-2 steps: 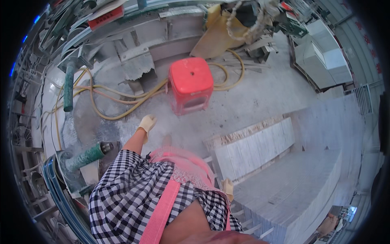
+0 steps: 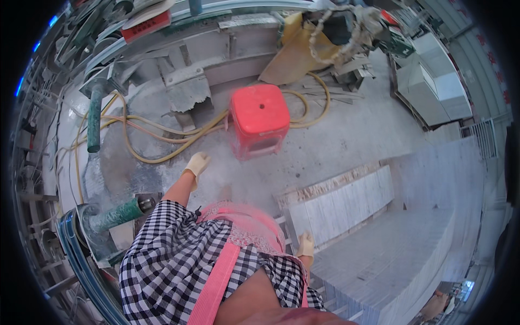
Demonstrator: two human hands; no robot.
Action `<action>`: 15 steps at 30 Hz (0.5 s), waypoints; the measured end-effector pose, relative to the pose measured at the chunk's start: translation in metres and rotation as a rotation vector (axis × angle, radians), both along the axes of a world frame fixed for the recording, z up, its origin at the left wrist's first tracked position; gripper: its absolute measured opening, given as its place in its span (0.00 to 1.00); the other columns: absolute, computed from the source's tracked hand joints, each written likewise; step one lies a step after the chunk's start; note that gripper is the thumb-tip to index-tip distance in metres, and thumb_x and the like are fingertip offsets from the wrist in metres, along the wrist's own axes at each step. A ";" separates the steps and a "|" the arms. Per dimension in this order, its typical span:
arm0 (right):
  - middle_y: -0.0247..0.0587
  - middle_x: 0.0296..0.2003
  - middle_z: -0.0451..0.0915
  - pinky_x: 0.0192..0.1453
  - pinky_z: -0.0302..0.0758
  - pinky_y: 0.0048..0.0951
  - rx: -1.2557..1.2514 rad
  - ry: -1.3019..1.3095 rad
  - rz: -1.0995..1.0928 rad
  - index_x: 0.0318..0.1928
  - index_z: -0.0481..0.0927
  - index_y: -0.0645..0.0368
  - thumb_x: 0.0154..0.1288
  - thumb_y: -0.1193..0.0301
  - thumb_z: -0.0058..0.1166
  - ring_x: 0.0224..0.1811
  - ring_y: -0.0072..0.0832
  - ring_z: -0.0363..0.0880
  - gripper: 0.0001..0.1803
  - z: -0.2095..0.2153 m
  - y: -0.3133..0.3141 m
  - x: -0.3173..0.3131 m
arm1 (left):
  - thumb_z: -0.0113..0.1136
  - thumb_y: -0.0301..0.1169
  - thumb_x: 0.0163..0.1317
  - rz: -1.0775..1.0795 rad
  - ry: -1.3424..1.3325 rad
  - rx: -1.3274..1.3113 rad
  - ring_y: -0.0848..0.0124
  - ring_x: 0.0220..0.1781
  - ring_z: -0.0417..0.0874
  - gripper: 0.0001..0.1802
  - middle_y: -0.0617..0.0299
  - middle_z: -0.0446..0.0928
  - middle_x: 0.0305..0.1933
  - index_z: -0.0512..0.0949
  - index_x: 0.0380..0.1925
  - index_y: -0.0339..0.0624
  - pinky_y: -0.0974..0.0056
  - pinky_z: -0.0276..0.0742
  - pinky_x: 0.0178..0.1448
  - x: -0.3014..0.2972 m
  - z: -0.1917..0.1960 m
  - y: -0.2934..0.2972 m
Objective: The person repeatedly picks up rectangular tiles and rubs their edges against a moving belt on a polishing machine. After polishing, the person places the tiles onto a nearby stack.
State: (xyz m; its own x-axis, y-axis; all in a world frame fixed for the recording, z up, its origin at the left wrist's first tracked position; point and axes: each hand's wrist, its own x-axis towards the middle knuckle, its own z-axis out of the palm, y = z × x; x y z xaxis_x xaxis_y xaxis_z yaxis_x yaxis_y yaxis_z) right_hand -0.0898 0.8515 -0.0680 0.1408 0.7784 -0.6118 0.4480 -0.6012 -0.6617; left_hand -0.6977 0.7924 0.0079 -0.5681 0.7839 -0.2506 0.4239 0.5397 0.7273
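My left hand (image 2: pixel 198 162), in a cream glove, hangs over the grey floor with its fingers curled in. I see nothing in it. The red plastic stool (image 2: pixel 260 111) stands ahead and a little to its right, apart from the hand. My right hand (image 2: pixel 306 245), gloved alike, is low beside my pink apron (image 2: pixel 257 230). It is nearest to the row of pale grey slabs (image 2: pixel 341 206), and whether it touches them cannot be made out. Its fingers are too small and blurred to read.
Yellow hoses (image 2: pixel 162 158) loop across the floor behind and left of the stool. A green roller (image 2: pixel 116 215) juts out at my left, beside a blue-edged belt (image 2: pixel 76 260). A large slab stack (image 2: pixel 379 265) stands at my right. White box-like pieces (image 2: pixel 433 81) lie far right.
The stool and floor sit slightly lower and further right in the picture. My right hand has come further out from beside my apron. The left hand looks much the same.
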 end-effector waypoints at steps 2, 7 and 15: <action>0.42 0.43 0.84 0.50 0.76 0.32 0.262 0.036 0.167 0.62 0.78 0.57 0.76 0.56 0.46 0.44 0.28 0.81 0.24 0.028 0.032 -0.029 | 0.54 0.37 0.65 0.048 -0.180 -0.066 0.73 0.33 0.72 0.14 0.67 0.73 0.28 0.80 0.35 0.37 0.61 0.71 0.39 -0.003 0.015 -0.007; 0.48 0.45 0.85 0.55 0.75 0.35 0.355 -0.127 0.213 0.52 0.82 0.66 0.74 0.52 0.50 0.48 0.36 0.83 0.27 0.111 0.059 -0.074 | 0.57 0.43 0.64 0.109 -0.017 -0.120 0.54 0.44 0.83 0.22 0.44 0.82 0.41 0.81 0.46 0.35 0.52 0.76 0.50 -0.015 0.002 -0.048; 0.54 0.46 0.86 0.56 0.78 0.43 -0.107 -0.391 0.086 0.52 0.85 0.61 0.69 0.53 0.49 0.50 0.47 0.85 0.26 -0.046 0.007 0.092 | 0.57 0.46 0.68 0.034 -0.269 -0.343 0.74 0.35 0.76 0.20 0.65 0.77 0.34 0.79 0.44 0.38 0.64 0.71 0.38 0.010 -0.110 -0.128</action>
